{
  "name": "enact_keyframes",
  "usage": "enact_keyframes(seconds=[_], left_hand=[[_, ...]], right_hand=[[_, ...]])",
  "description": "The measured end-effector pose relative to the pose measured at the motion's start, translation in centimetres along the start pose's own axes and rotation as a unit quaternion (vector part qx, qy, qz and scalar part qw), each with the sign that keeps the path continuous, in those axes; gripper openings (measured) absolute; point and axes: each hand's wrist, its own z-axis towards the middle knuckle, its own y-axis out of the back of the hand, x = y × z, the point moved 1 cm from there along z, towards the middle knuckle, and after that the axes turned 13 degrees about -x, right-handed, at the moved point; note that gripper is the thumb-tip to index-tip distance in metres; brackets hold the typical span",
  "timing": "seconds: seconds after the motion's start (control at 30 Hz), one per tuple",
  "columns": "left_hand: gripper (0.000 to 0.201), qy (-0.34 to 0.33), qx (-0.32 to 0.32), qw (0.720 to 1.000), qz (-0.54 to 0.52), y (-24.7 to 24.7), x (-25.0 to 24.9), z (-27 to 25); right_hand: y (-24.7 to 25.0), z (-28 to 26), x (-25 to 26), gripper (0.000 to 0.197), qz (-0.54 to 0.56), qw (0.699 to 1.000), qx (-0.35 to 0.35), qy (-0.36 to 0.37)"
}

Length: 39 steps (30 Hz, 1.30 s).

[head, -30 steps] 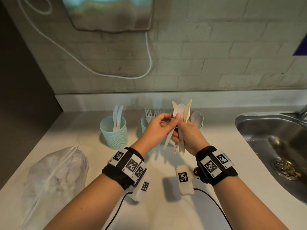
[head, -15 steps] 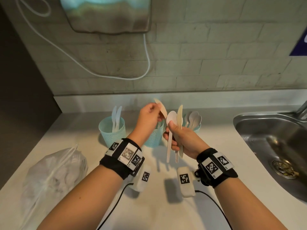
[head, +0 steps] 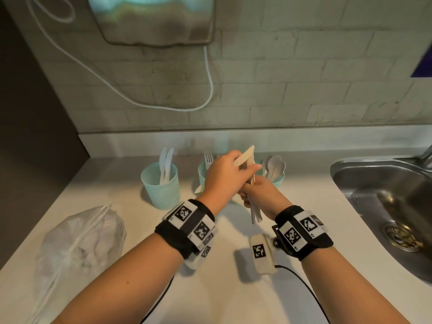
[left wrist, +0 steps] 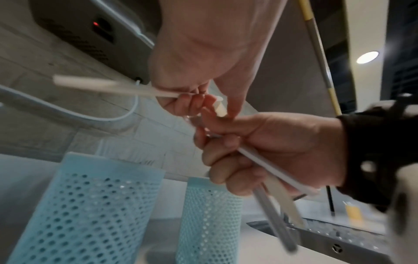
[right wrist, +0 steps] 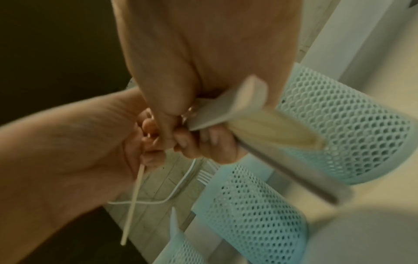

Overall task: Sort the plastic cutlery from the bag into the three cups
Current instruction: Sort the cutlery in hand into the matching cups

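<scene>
Head cam: both hands meet over the white counter, right in front of the middle cup. The left hand is curled round a cream knife and its fingers reach onto the bunch of cutlery the right hand has gripped in a fist. Three mint mesh cups sit at the far side: the left cup has knives, the middle one forks, the right cup spoons. The plastic bag lies near left and the sink is off to the right.

Left wrist cam: the left hand pinches a white handle sticking out left, while the right hand clamps a few handles pointing down. Two cups below.

Right wrist cam: pretty blurry. The right hand fingers are wrapped round the handles, the left hand is pressed up against them, and the cups sit behind.
</scene>
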Motion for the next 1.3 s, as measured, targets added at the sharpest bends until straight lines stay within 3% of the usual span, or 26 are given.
enact_keyframes(seconds=[0.17,0.27,0.4,0.47,0.53,0.63,0.73,0.83,0.93,1.03,1.1,1.2,1.3], left_hand=[[0.02,-0.07,-0.029,0.997,0.013,-0.1,-0.8,-0.7],[0.02,-0.03,-0.06,0.995,-0.078,0.8,-0.7,0.4],[0.012,0.047,-0.134,0.96,-0.241,3.5,-1.1,2.6],[0.016,0.056,-0.175,0.946,-0.268,5.2,-0.9,4.0],[0.018,0.057,-0.209,0.936,-0.278,6.6,-0.4,5.3],[0.012,0.053,-0.235,0.934,-0.265,8.3,1.1,6.7],[0.015,0.04,-0.257,0.935,-0.242,9.4,3.7,7.6],[0.017,0.053,-0.256,0.941,-0.216,9.9,6.8,8.1],[0.016,0.101,-0.217,0.956,-0.169,9.3,10.4,7.6],[0.025,0.152,-0.178,0.962,-0.143,8.5,12.7,6.6],[0.03,0.166,-0.18,0.964,-0.108,8.5,12.9,6.0],[0.035,0.161,-0.202,0.961,-0.1,9.7,12.4,5.8],[0.031,0.117,-0.217,0.968,-0.054,12.6,11.8,5.3]], right_hand=[[0.0,-0.2,-0.1,0.028,-0.005,1.0,-0.005,0.004],[0.2,-0.4,-0.3,0.02,-0.011,1.0,0.015,0.002],[0.6,-0.3,-0.4,0.022,-0.052,0.998,0.046,-0.011],[1.2,0.0,0.2,0.022,-0.071,0.997,0.03,-0.007],[1.9,0.5,1.2,0.022,-0.073,0.997,-0.032,0.021],[3.1,1.5,3.6,0.021,0.039,0.985,-0.142,0.094],[3.8,2.7,5.3,0.021,0.119,0.961,-0.193,0.159],[3.7,4.4,4.7,0.018,0.083,0.956,-0.233,0.161],[3.4,5.7,2.4,0.009,0.039,0.968,-0.218,0.116],[3.5,6.5,0.0,0.03,-0.074,0.971,-0.206,0.098],[3.5,6.5,-0.4,0.044,-0.092,0.969,-0.206,0.105],[3.4,6.6,0.1,0.046,-0.127,0.953,-0.226,0.156],[2.7,6.3,1.4,0.04,-0.163,0.916,-0.257,0.261]])
